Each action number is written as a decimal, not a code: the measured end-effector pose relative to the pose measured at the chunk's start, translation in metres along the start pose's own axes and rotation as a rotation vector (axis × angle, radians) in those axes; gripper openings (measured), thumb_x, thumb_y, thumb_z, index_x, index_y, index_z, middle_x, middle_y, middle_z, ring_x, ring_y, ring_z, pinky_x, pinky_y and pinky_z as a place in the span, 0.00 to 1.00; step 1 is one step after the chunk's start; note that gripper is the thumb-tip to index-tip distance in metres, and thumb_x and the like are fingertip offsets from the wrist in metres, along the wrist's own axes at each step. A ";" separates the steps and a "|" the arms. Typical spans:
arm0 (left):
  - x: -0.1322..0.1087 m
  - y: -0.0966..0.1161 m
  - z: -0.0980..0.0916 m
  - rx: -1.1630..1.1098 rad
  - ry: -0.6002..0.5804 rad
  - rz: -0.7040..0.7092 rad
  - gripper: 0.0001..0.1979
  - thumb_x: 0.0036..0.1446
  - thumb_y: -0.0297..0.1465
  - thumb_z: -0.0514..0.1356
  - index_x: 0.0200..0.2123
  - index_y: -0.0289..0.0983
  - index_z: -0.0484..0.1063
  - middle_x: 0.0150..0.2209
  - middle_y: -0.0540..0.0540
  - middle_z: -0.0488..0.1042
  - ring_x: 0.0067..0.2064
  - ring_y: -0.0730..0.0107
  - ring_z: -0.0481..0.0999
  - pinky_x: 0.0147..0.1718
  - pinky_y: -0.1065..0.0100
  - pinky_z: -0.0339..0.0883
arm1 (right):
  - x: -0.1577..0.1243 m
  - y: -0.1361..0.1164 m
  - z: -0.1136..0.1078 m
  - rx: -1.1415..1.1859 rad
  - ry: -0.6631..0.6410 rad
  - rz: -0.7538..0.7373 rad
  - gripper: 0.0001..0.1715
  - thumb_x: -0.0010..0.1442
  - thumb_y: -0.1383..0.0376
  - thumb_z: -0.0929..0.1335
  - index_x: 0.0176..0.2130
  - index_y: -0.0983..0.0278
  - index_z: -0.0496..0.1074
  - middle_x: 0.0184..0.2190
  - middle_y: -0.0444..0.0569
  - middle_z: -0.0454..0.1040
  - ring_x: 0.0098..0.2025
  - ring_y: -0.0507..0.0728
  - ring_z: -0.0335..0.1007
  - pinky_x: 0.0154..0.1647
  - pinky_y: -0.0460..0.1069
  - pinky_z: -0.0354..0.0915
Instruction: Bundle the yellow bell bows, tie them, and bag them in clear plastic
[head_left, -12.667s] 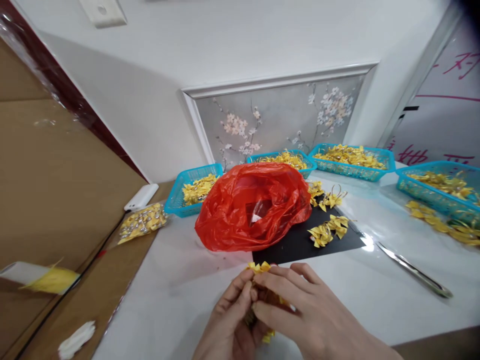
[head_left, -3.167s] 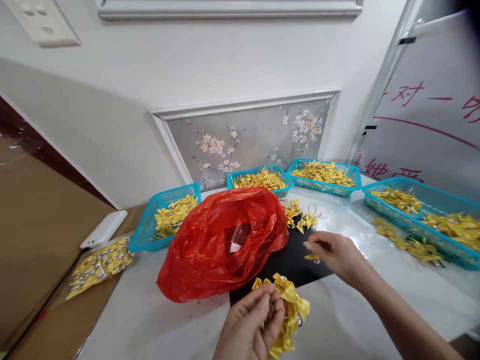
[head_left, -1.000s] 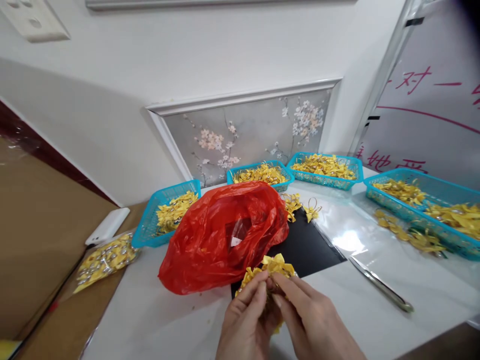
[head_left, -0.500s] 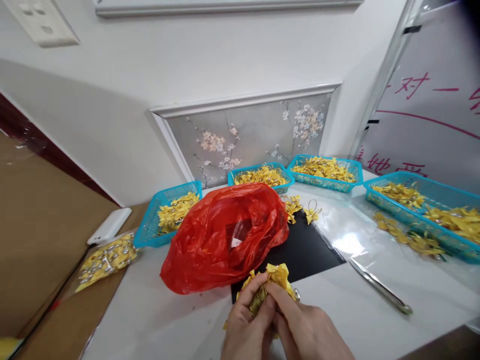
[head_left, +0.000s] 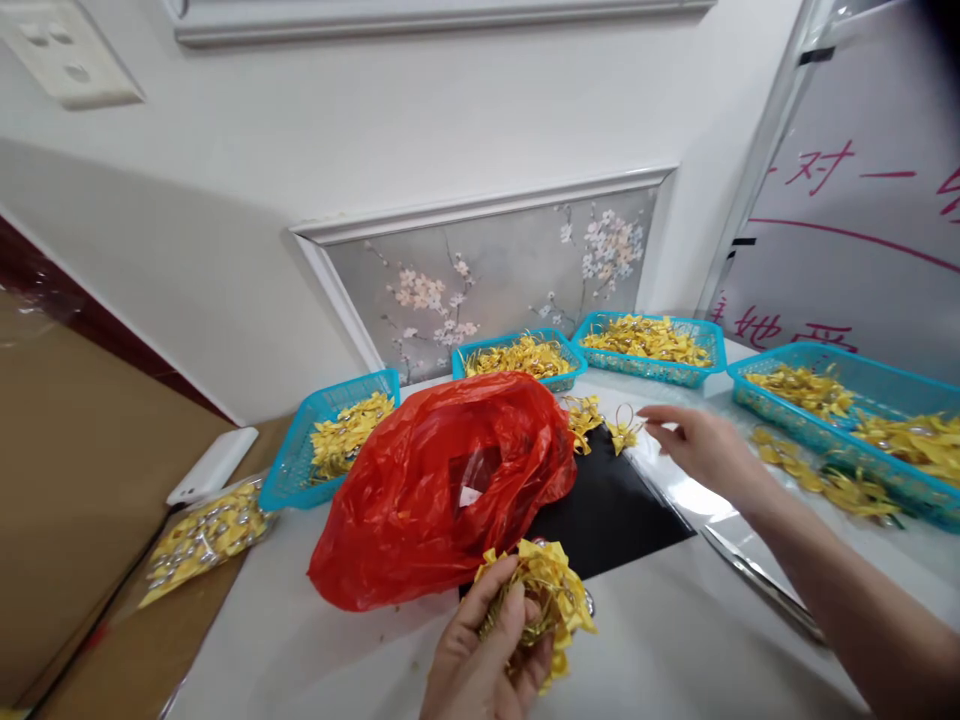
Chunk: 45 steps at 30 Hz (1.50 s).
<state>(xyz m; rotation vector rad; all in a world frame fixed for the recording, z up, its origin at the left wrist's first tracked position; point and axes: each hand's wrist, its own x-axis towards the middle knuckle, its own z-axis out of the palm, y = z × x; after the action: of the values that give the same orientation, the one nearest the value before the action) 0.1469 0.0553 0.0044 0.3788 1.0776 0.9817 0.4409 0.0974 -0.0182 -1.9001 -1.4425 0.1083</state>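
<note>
My left hand [head_left: 480,662] is closed around a bunch of yellow ribbon bows [head_left: 546,600] with gold loops, low in front of me. My right hand [head_left: 701,447] reaches out over the table, thumb and forefinger close together next to a small yellow bow with a gold loop [head_left: 622,430] at the far corner of a black mat [head_left: 607,510]; nothing shows between the fingers. A few more loose bows [head_left: 583,415] lie just left of that one. A crumpled red plastic bag [head_left: 442,490] sits left of the mat.
Several blue baskets of yellow bows line the wall: one at the left [head_left: 330,450], two at the back [head_left: 517,355] [head_left: 651,340], one at the right [head_left: 855,400]. Loose bows [head_left: 832,480] lie before it. Metal tweezers [head_left: 757,585], a clear packet of bows [head_left: 199,535] and a white case [head_left: 212,465] lie about.
My right hand has left the bunch and stretched out to the bow at the mat's far corner. The left hand keeps hold of the bunch alone.
</note>
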 end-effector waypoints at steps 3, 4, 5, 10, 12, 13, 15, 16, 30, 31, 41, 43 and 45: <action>0.001 0.002 0.000 0.023 0.003 -0.006 0.18 0.36 0.27 0.75 0.35 0.40 0.80 0.22 0.49 0.77 0.27 0.72 0.77 0.28 0.72 0.72 | 0.035 0.026 0.011 -0.042 -0.042 -0.033 0.16 0.53 0.71 0.65 0.40 0.64 0.78 0.41 0.56 0.77 0.36 0.60 0.75 0.37 0.50 0.65; 0.002 0.002 -0.001 0.027 0.002 -0.004 0.18 0.36 0.27 0.74 0.35 0.40 0.80 0.23 0.49 0.77 0.27 0.72 0.77 0.28 0.72 0.72 | 0.040 0.029 0.014 -0.044 -0.069 -0.048 0.15 0.51 0.72 0.66 0.37 0.63 0.79 0.42 0.55 0.77 0.37 0.59 0.74 0.37 0.50 0.65; 0.002 0.003 -0.001 0.029 0.003 -0.001 0.18 0.37 0.27 0.74 0.36 0.40 0.80 0.23 0.49 0.77 0.27 0.72 0.77 0.28 0.72 0.72 | 0.040 0.031 0.016 -0.041 -0.099 -0.061 0.13 0.51 0.72 0.66 0.34 0.63 0.79 0.40 0.54 0.77 0.36 0.59 0.74 0.37 0.49 0.64; 0.006 -0.001 0.001 0.034 0.023 -0.006 0.18 0.36 0.27 0.75 0.35 0.40 0.79 0.24 0.48 0.78 0.27 0.73 0.77 0.29 0.72 0.71 | 0.017 0.012 0.014 0.033 -0.235 -0.079 0.07 0.54 0.65 0.67 0.26 0.63 0.75 0.24 0.47 0.74 0.26 0.54 0.68 0.27 0.46 0.60; 0.007 -0.003 0.002 0.038 0.034 -0.016 0.19 0.36 0.27 0.75 0.36 0.39 0.79 0.24 0.48 0.78 0.27 0.73 0.77 0.29 0.72 0.71 | 0.002 -0.006 0.010 0.094 -0.287 -0.086 0.12 0.57 0.60 0.66 0.26 0.63 0.72 0.19 0.43 0.70 0.23 0.52 0.65 0.23 0.45 0.59; 0.008 -0.005 0.002 0.040 0.036 -0.021 0.18 0.36 0.27 0.75 0.36 0.39 0.79 0.24 0.48 0.78 0.26 0.73 0.76 0.28 0.73 0.71 | -0.006 -0.017 0.009 0.124 -0.304 -0.091 0.15 0.59 0.58 0.65 0.26 0.62 0.71 0.19 0.42 0.69 0.22 0.52 0.64 0.22 0.44 0.58; 0.009 -0.007 0.002 0.046 0.040 -0.029 0.18 0.36 0.28 0.75 0.35 0.39 0.79 0.24 0.49 0.78 0.25 0.74 0.76 0.27 0.73 0.70 | -0.024 -0.042 0.009 0.169 -0.312 -0.098 0.17 0.62 0.56 0.63 0.26 0.62 0.69 0.19 0.41 0.68 0.22 0.51 0.64 0.22 0.44 0.58; 0.009 -0.008 0.002 0.049 0.040 -0.029 0.18 0.36 0.28 0.75 0.35 0.39 0.79 0.24 0.49 0.78 0.26 0.73 0.76 0.27 0.73 0.70 | -0.035 -0.056 0.010 0.185 -0.304 -0.103 0.17 0.63 0.56 0.62 0.27 0.62 0.69 0.20 0.41 0.68 0.23 0.51 0.64 0.22 0.43 0.58; 0.001 -0.008 -0.003 0.003 -0.155 -0.036 0.15 0.44 0.28 0.71 0.39 0.37 0.77 0.34 0.43 0.81 0.30 0.69 0.78 0.28 0.70 0.68 | -0.129 -0.133 0.044 0.070 0.096 -0.614 0.18 0.66 0.71 0.56 0.40 0.67 0.73 0.30 0.52 0.75 0.29 0.58 0.71 0.28 0.49 0.69; 0.000 -0.008 -0.004 -0.006 -0.156 -0.032 0.16 0.44 0.29 0.71 0.39 0.37 0.77 0.36 0.43 0.81 0.32 0.67 0.79 0.29 0.69 0.69 | -0.129 -0.131 0.043 0.056 0.101 -0.627 0.19 0.66 0.71 0.55 0.41 0.67 0.73 0.30 0.52 0.75 0.30 0.58 0.72 0.28 0.48 0.70; 0.003 -0.009 -0.004 0.005 -0.148 0.001 0.18 0.39 0.27 0.74 0.37 0.38 0.79 0.35 0.42 0.83 0.32 0.67 0.80 0.33 0.69 0.72 | -0.129 -0.122 0.037 0.311 -0.234 -0.489 0.20 0.60 0.74 0.57 0.45 0.67 0.72 0.31 0.55 0.78 0.28 0.56 0.75 0.27 0.47 0.73; 0.006 -0.007 -0.005 0.015 -0.095 -0.011 0.18 0.37 0.27 0.74 0.36 0.38 0.79 0.30 0.44 0.82 0.30 0.68 0.80 0.31 0.70 0.72 | -0.113 -0.116 0.028 0.418 -0.315 -0.427 0.19 0.63 0.70 0.58 0.48 0.65 0.71 0.33 0.52 0.79 0.26 0.53 0.75 0.27 0.45 0.72; 0.008 -0.005 -0.005 0.018 -0.039 -0.019 0.18 0.36 0.27 0.75 0.35 0.38 0.79 0.28 0.44 0.82 0.29 0.68 0.80 0.30 0.71 0.72 | -0.082 -0.098 0.017 0.408 -0.266 -0.374 0.18 0.66 0.66 0.58 0.49 0.62 0.72 0.34 0.49 0.79 0.22 0.50 0.72 0.24 0.43 0.70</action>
<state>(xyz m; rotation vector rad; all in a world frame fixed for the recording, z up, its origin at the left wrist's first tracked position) 0.1461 0.0586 -0.0058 0.4002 1.0531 0.9447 0.3248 0.0452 -0.0016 -1.3018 -1.7714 0.4534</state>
